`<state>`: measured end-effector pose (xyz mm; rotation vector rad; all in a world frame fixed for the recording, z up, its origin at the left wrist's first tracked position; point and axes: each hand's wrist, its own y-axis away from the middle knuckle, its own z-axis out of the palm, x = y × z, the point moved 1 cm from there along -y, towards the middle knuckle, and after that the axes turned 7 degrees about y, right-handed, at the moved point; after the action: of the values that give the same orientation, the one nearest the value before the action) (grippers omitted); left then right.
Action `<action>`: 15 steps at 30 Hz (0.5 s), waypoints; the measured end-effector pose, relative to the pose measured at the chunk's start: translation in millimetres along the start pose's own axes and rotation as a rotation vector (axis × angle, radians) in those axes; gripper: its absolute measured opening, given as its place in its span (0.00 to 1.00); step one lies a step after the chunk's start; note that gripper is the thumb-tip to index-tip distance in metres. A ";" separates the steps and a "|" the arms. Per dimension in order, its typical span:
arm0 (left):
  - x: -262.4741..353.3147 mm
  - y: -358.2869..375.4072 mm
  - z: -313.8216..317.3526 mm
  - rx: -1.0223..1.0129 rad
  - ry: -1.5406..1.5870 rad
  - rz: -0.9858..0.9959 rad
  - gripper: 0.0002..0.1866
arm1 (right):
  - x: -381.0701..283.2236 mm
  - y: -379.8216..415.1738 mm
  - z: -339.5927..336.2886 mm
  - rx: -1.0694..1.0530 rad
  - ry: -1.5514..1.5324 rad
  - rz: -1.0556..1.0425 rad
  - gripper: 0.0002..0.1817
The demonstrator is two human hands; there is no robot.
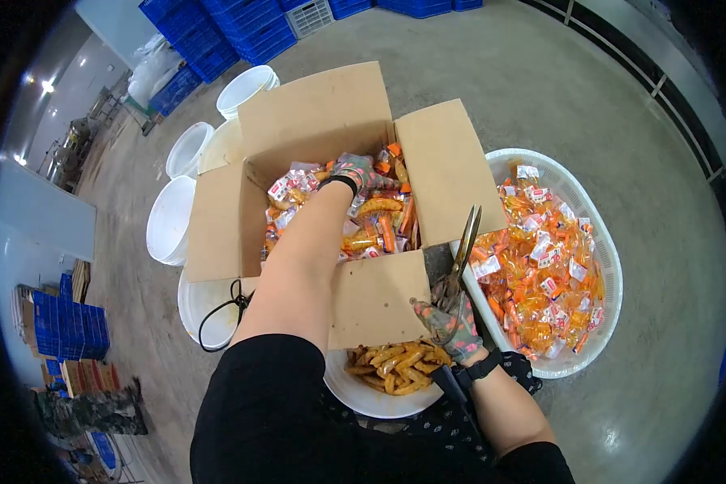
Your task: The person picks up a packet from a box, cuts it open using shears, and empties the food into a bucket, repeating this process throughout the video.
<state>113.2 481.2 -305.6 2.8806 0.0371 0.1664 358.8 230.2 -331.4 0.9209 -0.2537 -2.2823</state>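
Note:
My left hand (358, 172), in a flower-patterned glove, reaches into an open cardboard box (315, 105). Its thumb is stretched out over the clear packets (379, 208) of orange-brown food; the fingertips are partly hidden among them. Metal scissors (465, 250), blades pointing up, are in my right hand (452, 327), which wears a matching glove and is closed around the handles. Just below the box's front flap (379, 298) stands a white bowl (355, 399) of loose, glossy brown, finger-like food pieces (399, 367).
At the right a white basket (609, 266) holds many packets. White buckets (169, 222) line the left side of the box. Blue crates (250, 32) are stacked at the back, with more blue crates (68, 327) at the left. A black cord loop (226, 310) hangs near my left forearm.

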 end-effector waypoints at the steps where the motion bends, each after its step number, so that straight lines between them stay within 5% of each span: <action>1: 3.6 2.0 -5.2 -0.056 -0.027 0.016 0.41 | 0.9 -1.4 -1.1 0.084 0.395 -0.102 0.21; 3: -0.2 -3.8 1.1 -0.208 -0.038 -0.006 0.39 | -6.6 -0.6 3.2 0.088 0.497 -0.108 0.21; 10: -12.4 19.3 -7.9 -0.168 0.062 0.121 0.30 | -17.6 7.4 18.9 0.097 0.513 -0.213 0.20; 12: -11.3 60.7 -31.3 -0.109 0.407 0.212 0.27 | -9.9 -0.3 3.0 0.104 0.764 -0.164 0.20; 14: -9.9 95.6 -55.5 -0.189 0.332 0.228 0.27 | -8.0 2.4 7.2 0.007 -0.459 0.135 0.19; 15: -5.1 117.0 -71.2 -0.203 0.243 0.207 0.27 | -6.0 2.7 9.3 0.072 0.359 -0.191 0.16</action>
<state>101.1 385.7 -208.1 2.6418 -0.2212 0.5271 357.2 231.4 -320.3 1.4223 -0.0935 -2.2357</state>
